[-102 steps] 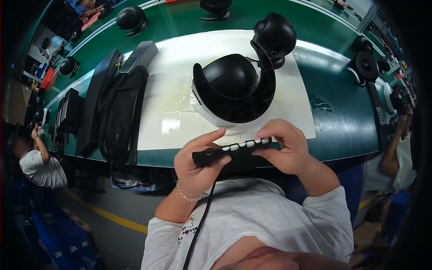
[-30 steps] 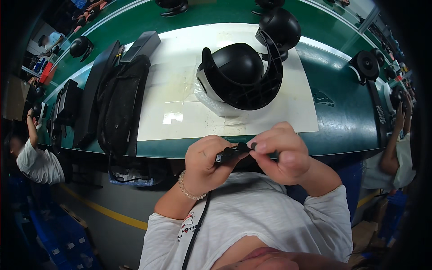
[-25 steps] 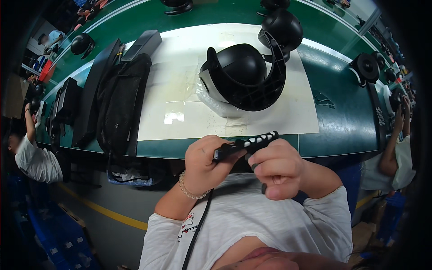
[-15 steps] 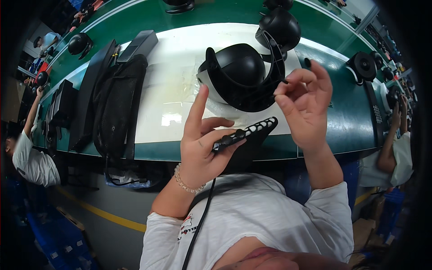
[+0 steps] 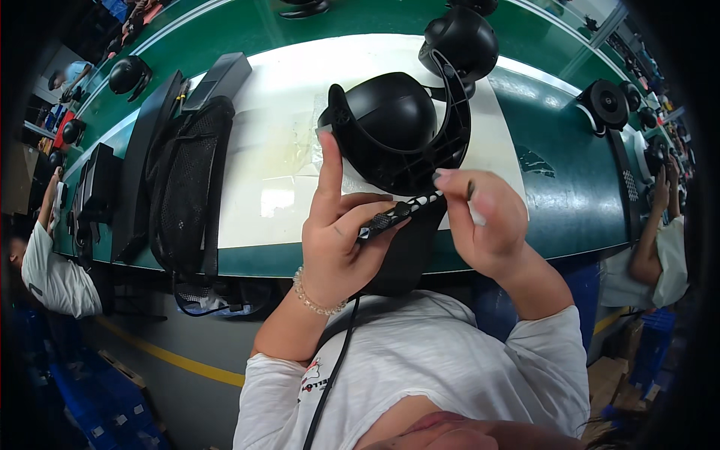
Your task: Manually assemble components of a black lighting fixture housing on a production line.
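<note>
My left hand is closed round a narrow black strip with a row of white oval spots, its index finger stretched up beside the shell. A small pale patch shows at that fingertip. At the strip's far end, my right hand has its fingers curled and pinched together. Small dark spots show at its fingertips; what it pinches is too small to make out. Just beyond both hands, a rounded black shell rests inside a curved black bracket with a ribbed inner side.
Under the shell lies a white mat on a green bench. A black mesh bag and a grey box stand left. Another black shell sits behind. People work at both sides; a black cord crosses my shirt.
My right hand has come down and left from beside the bracket to the strip's far end. My left hand keeps hold of the strip and has barely moved.
</note>
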The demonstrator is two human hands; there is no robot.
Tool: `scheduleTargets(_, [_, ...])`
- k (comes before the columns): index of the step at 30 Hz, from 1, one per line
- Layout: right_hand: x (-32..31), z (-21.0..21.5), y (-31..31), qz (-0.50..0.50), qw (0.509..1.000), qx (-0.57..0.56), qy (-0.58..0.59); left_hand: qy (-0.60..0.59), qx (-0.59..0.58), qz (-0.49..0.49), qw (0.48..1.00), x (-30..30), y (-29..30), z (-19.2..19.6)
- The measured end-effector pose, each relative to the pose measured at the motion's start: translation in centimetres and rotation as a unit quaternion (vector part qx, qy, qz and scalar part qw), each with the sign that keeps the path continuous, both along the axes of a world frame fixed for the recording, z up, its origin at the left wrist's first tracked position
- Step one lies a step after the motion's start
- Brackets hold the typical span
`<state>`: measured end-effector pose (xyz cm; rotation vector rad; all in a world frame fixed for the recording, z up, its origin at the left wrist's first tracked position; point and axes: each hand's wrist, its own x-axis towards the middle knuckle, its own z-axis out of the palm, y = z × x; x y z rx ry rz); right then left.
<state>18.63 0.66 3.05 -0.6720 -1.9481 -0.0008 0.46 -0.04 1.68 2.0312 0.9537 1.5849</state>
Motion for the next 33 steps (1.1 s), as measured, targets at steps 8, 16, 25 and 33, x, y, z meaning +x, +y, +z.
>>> scheduleTargets(8, [0.3,2.4,-0.1,0.037,0.998,-0.028,0.040,-0.023,-0.002,-0.014,1.000,-0.2,0.1,-0.3])
scheduleTargets(16, [0.1,2.2,0.6,-0.031,0.996,-0.084,-0.022,0.038,0.010,-0.037,0.999,-0.8,0.4,-0.9])
scheduleTargets(25, [0.5,2.0,1.2,-0.004,0.997,-0.064,0.040,-0.019,-0.006,-0.012,1.000,-0.4,0.5,-0.8])
scheduleTargets(33, [-2.0,3.0,1.6,0.095,0.984,-0.148,-0.039,0.004,-0.003,-0.022,1.000,-0.6,0.4,-0.8])
